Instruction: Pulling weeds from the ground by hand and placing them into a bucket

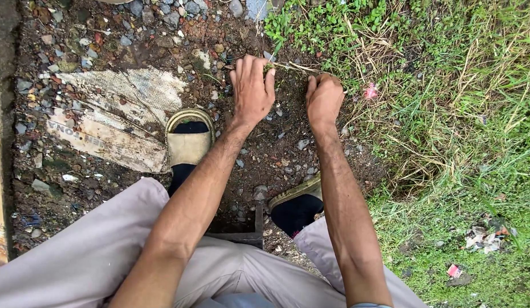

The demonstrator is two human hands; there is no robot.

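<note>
Far left: a strip of concrete edge, then damp dark ground strewn with small grey and reddish stones. Flat on it, a torn, dirty woven sack, pale and frayed, half pressed into the mud. Next, a tan sandal over a black sock, toes pointing up the frame, with light grey trousers filling the lower left. Between the knees, a dark metal frame (its kind not clear).

Centre: left hand, fingers curled down, grip pinching a thin dry grass stalk at the fingertips. Stalk straw-yellow, wiry, running nearly level just above the soil, from the left fingertips across to the right hand. Right grip pressed together into a fist around the stalk's other end (stalk vanishing inside it). A second sandal below, partly hidden by the right forearm.

Right: low green weeds, dry tangled straw, a pink scrap just beside the right hand, then thick grass with bits of litter lower down.
</note>
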